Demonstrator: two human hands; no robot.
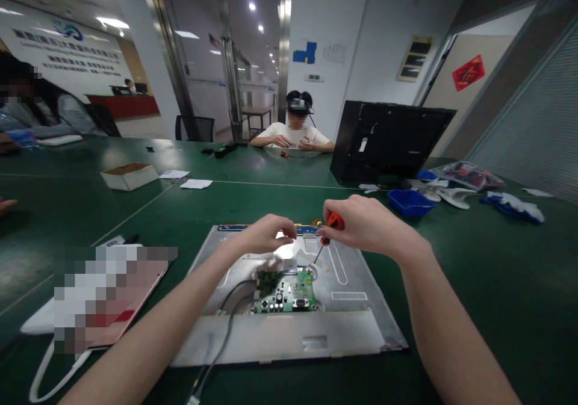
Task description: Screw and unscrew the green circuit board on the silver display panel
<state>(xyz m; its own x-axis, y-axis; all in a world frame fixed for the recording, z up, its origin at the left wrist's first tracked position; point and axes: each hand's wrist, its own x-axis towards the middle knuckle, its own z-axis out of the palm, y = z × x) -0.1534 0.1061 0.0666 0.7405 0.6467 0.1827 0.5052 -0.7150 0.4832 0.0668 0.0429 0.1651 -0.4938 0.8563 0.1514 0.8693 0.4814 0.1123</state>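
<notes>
A red-and-black screwdriver (335, 222) is gripped in my right hand (361, 224). Its thin shaft slants down to the upper right corner of a green circuit board (284, 290). That board sits on the metal back of a flat display panel (347, 333) lying in front of me. My left hand (271, 233) hovers over the panel's far part, fingers curved with a gap between them and nothing visible inside. Dark cables (228, 327) run from the board's left side over the near edge. A blue strip (239, 228) lines the panel's far edge, partly hidden by my hands.
A black monitor (397, 140), a blue tray (410, 203) and gloves (515, 205) stand at the right. At the left are an open box (130, 176), papers (196, 183) and a blurred-out item with a white cable (43, 375). Another person (295, 131) sits opposite.
</notes>
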